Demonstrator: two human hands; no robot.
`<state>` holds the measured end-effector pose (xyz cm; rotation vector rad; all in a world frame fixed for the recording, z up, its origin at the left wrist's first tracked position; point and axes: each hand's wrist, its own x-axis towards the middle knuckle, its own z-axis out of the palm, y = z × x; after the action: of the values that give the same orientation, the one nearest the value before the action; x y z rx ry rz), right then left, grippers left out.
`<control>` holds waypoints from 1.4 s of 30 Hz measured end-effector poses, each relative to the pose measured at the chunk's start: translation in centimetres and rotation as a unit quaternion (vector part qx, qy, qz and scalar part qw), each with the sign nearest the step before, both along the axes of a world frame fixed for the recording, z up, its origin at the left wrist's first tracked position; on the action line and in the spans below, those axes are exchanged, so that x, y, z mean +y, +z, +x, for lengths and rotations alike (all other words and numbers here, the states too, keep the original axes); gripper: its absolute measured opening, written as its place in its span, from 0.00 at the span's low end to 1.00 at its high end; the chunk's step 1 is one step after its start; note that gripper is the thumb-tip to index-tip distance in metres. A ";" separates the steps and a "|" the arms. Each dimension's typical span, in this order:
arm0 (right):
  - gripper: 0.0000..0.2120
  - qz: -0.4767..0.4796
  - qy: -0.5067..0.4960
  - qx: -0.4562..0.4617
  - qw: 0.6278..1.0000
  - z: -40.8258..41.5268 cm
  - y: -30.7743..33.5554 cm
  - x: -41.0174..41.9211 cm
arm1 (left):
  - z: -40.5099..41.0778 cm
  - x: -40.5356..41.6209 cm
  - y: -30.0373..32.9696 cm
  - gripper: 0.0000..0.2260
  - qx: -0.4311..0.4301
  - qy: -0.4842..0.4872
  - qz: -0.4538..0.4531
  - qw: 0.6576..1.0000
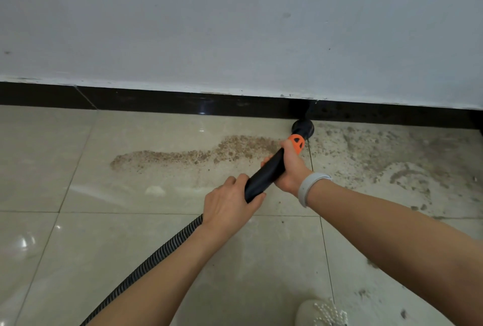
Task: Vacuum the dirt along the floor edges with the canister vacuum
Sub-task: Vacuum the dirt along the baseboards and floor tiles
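Observation:
A black vacuum wand [265, 174] with an orange collar [296, 142] ends in a round black nozzle [302, 126] that sits on the floor against the black skirting [156, 102]. My right hand [288, 168] grips the wand just behind the collar. My left hand [231, 201] grips its rear end, where the ribbed black hose [146, 265] runs off to the lower left. A brown dirt streak [193, 154] lies left of the nozzle. Scattered dirt [379, 158] covers the tiles to the right.
A white wall [235, 25] rises above the skirting. Glossy beige floor tiles [130, 234] fill the foreground. A pale shoe with beads [320, 312] shows at the bottom edge. A white band [309, 187] is on my right wrist.

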<state>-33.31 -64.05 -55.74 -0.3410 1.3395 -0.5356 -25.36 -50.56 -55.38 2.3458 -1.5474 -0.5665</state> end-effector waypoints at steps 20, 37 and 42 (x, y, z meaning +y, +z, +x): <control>0.17 0.010 0.296 -0.172 0.940 22.0 3.1 16.3 | 13.7 17.5 3.5 0.10 0.132 0.408 -0.068 0.901; 0.08 0.106 0.383 -0.179 0.900 27.4 2.3 26.2 | 15.7 25.5 4.7 0.20 -0.045 0.463 0.110 0.878; 0.09 0.117 0.382 -0.180 0.899 27.2 2.1 25.9 | 16.0 25.4 4.1 0.21 -0.024 0.481 0.091 0.872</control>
<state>-6.14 -38.11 -53.67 -0.5046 0.8006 0.2209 -9.34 -25.15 -51.25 2.8553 -0.1792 -0.3895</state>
